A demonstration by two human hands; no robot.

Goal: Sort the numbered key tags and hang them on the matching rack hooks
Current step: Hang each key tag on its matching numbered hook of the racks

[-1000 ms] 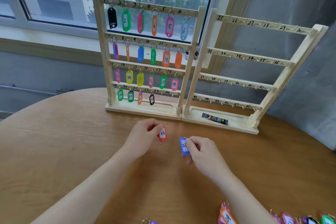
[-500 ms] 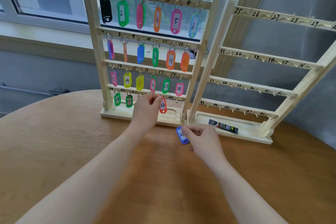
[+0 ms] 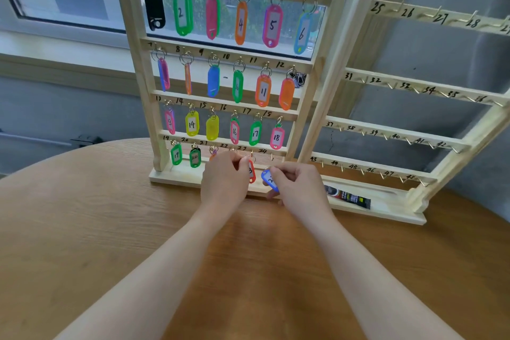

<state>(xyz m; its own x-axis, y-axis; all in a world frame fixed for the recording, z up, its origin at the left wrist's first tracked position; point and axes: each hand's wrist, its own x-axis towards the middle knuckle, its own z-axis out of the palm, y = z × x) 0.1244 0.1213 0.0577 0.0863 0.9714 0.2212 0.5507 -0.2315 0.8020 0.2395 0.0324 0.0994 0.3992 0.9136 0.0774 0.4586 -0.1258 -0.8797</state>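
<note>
Two wooden racks stand side by side on the round table. The left rack [image 3: 314, 69] has hooks 1 to 24, most carrying coloured tags. The right rack [image 3: 414, 85] has bare hooks numbered 25 to 48. My left hand [image 3: 225, 182] pinches a red tag [image 3: 251, 172] at the bottom rail, its ring right by the hook marked 23. My right hand [image 3: 296, 188] pinches a blue tag [image 3: 268, 179] just below the bare hook 24 [image 3: 272, 157]. Part of both tags is hidden by my fingers.
A small black tube [image 3: 347, 197] lies in the base tray of the right rack. The wooden table [image 3: 110, 229] spreads out in front of the racks. A window and sill are behind the left rack, a grey wall behind the right one.
Both hands moved away from me to the bottom rail of the left rack. The red tag came up to hook 23 and the blue tag rose off the table toward hook 24.
</note>
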